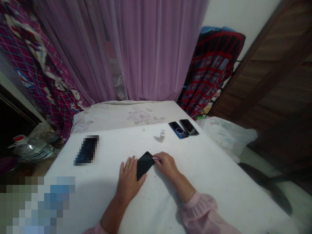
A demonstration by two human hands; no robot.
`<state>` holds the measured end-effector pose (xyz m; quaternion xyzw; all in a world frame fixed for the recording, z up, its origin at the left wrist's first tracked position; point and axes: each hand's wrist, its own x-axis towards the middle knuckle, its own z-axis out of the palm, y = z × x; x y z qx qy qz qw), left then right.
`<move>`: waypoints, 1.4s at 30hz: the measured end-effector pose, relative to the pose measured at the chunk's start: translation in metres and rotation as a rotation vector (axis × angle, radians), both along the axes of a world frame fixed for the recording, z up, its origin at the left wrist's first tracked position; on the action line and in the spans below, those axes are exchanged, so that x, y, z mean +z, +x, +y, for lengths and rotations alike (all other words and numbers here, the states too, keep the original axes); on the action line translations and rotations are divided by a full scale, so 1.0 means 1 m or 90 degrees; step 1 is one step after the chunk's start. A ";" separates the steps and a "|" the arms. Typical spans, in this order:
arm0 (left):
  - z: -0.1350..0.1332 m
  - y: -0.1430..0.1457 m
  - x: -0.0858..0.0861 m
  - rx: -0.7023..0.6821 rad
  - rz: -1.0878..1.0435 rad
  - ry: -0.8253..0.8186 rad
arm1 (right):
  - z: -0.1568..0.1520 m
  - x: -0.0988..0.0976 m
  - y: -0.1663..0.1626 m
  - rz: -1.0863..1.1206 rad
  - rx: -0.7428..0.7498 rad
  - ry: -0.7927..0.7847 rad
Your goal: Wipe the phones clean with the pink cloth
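Note:
A dark smartphone (145,165) lies at a slant on the white-covered surface between my hands. My left hand (128,180) grips its left side, the thumb along the lower edge and the fingers by the upper left edge. At the phone's upper right edge, my right hand (166,164) is closed in a pinch on a thin, pale pinkish stick-like thing (156,158). Its tip touches or nearly touches the phone's edge; its exact kind is too small to make out. Just beyond stands a small white bottle (162,135), upright.
Two more phones lie at the back right, one blue with a pale ring (178,130) and one dark (189,127). A blurred-out dark object (87,150) lies at left. Purple curtains (151,48) hang behind; a plastic bag (226,136) and water jug (31,148) flank the surface.

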<state>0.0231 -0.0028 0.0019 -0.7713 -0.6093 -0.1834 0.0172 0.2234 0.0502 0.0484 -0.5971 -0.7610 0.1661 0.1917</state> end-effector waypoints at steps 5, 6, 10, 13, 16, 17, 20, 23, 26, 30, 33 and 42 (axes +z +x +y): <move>0.001 -0.002 0.001 -0.013 -0.004 -0.009 | -0.008 -0.001 0.008 0.018 0.001 0.008; 0.001 -0.002 0.001 -0.015 -0.005 -0.010 | -0.006 -0.001 0.006 0.017 0.002 0.009; 0.001 -0.003 0.000 -0.025 -0.007 -0.016 | 0.013 0.005 -0.008 0.000 0.010 -0.014; 0.002 -0.003 0.000 -0.028 -0.012 -0.016 | 0.028 0.010 -0.021 -0.016 0.027 -0.027; 0.002 -0.002 0.002 -0.025 -0.010 -0.018 | 0.036 0.013 -0.030 -0.024 0.037 -0.018; 0.001 -0.002 0.002 -0.024 -0.007 -0.019 | 0.037 0.013 -0.032 -0.023 0.037 -0.016; 0.001 -0.002 0.004 -0.034 -0.001 -0.027 | 0.033 0.011 -0.030 -0.018 0.031 -0.015; 0.001 -0.003 0.004 -0.040 0.000 -0.033 | 0.022 0.005 -0.017 0.012 0.022 -0.009; 0.003 -0.007 0.002 -0.060 -0.004 -0.042 | 0.007 -0.004 0.001 0.074 0.013 0.012; 0.011 -0.016 -0.002 -0.118 0.003 -0.068 | -0.009 -0.017 0.017 0.187 -0.001 0.085; 0.012 -0.023 -0.006 -0.128 -0.002 -0.061 | -0.016 -0.023 0.019 0.249 -0.019 0.171; -0.012 -0.029 -0.023 -0.059 -0.013 0.105 | -0.028 -0.029 0.003 0.143 0.047 0.292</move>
